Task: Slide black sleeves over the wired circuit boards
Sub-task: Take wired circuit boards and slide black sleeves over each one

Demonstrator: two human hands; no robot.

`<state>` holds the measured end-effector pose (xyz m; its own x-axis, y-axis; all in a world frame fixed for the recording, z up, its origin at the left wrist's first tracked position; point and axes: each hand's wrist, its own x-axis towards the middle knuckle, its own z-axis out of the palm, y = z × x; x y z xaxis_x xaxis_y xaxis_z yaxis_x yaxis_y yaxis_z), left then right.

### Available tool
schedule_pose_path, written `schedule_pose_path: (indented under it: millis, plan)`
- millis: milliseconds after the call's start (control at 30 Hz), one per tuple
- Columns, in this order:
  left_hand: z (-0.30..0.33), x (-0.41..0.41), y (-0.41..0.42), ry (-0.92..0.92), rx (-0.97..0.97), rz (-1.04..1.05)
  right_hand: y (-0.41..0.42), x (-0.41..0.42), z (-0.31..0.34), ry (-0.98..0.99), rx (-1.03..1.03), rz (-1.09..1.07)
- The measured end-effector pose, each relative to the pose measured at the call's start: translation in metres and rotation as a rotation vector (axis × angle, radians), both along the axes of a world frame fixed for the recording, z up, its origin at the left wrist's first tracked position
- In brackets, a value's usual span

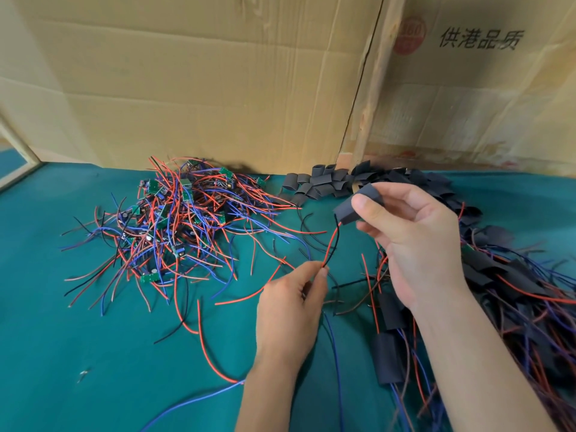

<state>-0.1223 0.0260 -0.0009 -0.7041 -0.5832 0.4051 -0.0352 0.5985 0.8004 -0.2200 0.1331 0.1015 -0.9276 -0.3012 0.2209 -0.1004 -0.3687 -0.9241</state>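
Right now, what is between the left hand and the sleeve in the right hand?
In the head view, a red and a black wire span the gap, running from the left hand up into the sleeve gripped by the right hand.

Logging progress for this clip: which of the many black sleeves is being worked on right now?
The sleeve pinched in the right hand, lifted above the green cloth, with a red and a black wire running from it down to the left hand. The others lie in piles.
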Motion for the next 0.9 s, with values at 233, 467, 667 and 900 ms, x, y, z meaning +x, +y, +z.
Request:
schedule_pose_path:
  millis: [233, 467, 667, 900]
  plan:
    - [0.001, 0.001, 0.001, -0.025, -0.024, 0.020, 0.001, 0.001, 0.004, 0.018, 0.007, -0.007]
    - [0.002, 0.000, 0.001, -0.025, -0.030, 0.031, 0.004, -0.003, 0.003, 0.067, 0.047, -0.017]
    - [0.005, 0.001, 0.001, -0.026, 0.010, 0.025, 0.002, -0.007, -0.008, 0.140, 0.189, -0.032]
    - [0.011, 0.000, 0.001, 0.083, 0.242, -0.097, -0.004, -0.006, -0.023, -0.017, 0.216, 0.072]
